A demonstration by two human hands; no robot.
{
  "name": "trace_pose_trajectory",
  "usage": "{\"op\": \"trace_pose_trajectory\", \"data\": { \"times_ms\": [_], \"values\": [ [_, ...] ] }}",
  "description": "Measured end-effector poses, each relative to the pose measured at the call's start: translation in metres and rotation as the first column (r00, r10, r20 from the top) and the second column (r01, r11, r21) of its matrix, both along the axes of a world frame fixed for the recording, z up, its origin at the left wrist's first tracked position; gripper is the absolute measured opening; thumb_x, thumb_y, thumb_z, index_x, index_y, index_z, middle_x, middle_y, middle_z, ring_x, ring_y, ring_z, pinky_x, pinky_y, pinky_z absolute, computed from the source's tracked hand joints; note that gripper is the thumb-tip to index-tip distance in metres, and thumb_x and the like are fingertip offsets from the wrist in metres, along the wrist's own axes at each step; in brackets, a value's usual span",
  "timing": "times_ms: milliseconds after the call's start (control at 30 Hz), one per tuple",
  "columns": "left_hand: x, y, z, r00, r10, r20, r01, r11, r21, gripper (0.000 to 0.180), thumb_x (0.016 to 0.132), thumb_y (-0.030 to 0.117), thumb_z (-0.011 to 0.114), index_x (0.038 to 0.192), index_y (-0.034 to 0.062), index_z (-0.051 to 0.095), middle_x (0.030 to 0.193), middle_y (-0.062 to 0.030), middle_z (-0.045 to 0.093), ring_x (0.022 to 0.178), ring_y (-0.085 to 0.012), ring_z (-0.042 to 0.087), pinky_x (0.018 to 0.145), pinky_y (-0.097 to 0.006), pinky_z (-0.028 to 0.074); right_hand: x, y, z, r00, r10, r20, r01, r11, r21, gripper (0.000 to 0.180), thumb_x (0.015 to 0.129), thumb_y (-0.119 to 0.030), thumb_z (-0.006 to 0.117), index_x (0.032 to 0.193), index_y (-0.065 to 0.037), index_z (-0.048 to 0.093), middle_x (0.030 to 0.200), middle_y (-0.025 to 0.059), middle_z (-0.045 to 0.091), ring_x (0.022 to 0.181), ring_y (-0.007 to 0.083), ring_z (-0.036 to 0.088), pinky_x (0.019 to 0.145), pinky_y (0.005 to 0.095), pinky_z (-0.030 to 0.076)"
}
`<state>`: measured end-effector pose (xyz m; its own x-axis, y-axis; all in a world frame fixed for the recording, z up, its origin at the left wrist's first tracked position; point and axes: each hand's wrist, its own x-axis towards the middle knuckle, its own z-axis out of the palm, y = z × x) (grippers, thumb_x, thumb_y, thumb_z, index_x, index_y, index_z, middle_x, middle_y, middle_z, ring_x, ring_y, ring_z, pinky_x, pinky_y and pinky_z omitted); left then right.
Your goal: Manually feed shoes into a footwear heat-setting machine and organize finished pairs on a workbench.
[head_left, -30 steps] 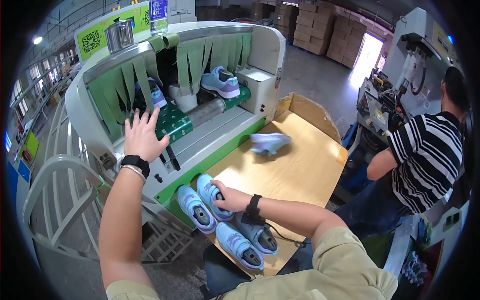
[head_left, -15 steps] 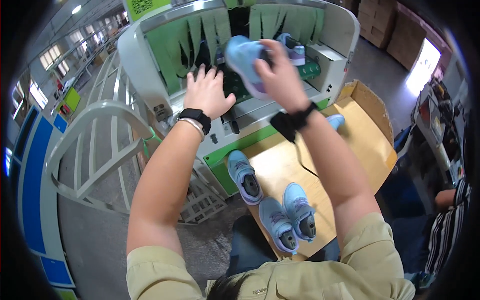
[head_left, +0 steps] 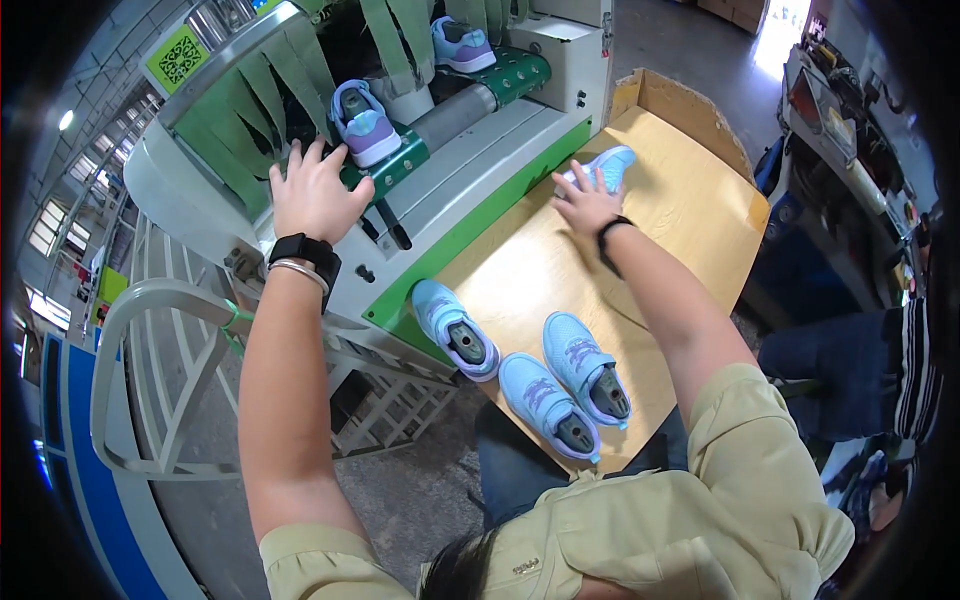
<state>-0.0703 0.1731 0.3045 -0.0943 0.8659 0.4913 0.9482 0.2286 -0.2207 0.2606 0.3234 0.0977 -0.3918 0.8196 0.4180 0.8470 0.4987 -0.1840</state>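
Observation:
My left hand has its fingers spread and is empty, at the machine's mouth just left of a light-blue and purple sneaker. That sneaker sits heel outward on a green belt; whether my fingertips touch it I cannot tell. On the table, my right hand lies with fingers apart against the near side of another light-blue sneaker, partly covering it. Closer to me stand several more: a left sneaker, a middle one and a right one, with dark inserts inside.
A pale machine with green fabric strips stands ahead; one sneaker sits on its farther belt. The wooden table has a cardboard edge. White metal railing is at left. A person in striped clothing is at right.
My right hand has let go of the sneaker it carried, now on the machine's left belt, and has moved down right to the sneaker on the table. The view has turned.

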Motion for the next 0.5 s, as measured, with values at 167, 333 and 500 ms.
{"op": "trace_pose_trajectory", "data": {
  "times_ms": [167, 333, 500],
  "values": [
    [0.001, -0.007, 0.001, 0.999, 0.042, -0.006, -0.042, 0.999, -0.030, 0.056, 0.080, 0.043, 0.064, 0.128, 0.0143, 0.063, 0.145, -0.0122, 0.050, 0.140, -0.0331, 0.038, 0.113, -0.057, 0.027, 0.074, 0.006, 0.009, 0.991, -0.128, -0.032, 0.103, 0.901, -0.421, 0.055, 0.091, -0.052, 0.058, 0.116, -0.004, 0.059, 0.142, 0.0229, 0.048, 0.138, 0.0402, 0.036, 0.111, 0.0409, 0.034],
    [0.014, 0.010, 0.003, 1.000, -0.020, 0.003, 0.020, 0.999, -0.036, 0.058, 0.083, 0.046, 0.062, 0.132, 0.0140, 0.061, 0.147, -0.0131, 0.048, 0.141, -0.0342, 0.036, 0.114, -0.056, 0.025, 0.183, 0.054, -0.056, 0.743, -0.542, -0.393, 0.230, 0.758, -0.610, 0.067, 0.077, -0.046, 0.078, 0.116, 0.003, 0.054, 0.117, 0.0253, 0.063, 0.112, 0.0390, 0.059, 0.101, 0.0441, 0.043],
    [-0.006, -0.005, -0.003, 0.995, 0.084, -0.060, -0.085, 0.996, -0.024, 0.059, 0.084, 0.047, 0.060, 0.133, 0.0160, 0.061, 0.142, -0.0116, 0.052, 0.141, -0.0305, 0.037, 0.113, -0.053, 0.028, 0.074, -0.017, -0.016, 0.851, -0.079, -0.518, -0.070, 0.962, -0.263, 0.082, 0.071, -0.026, 0.086, 0.133, -0.001, 0.038, 0.117, 0.0238, 0.060, 0.111, 0.0335, 0.060, 0.095, 0.0381, 0.048]
  ]
}}
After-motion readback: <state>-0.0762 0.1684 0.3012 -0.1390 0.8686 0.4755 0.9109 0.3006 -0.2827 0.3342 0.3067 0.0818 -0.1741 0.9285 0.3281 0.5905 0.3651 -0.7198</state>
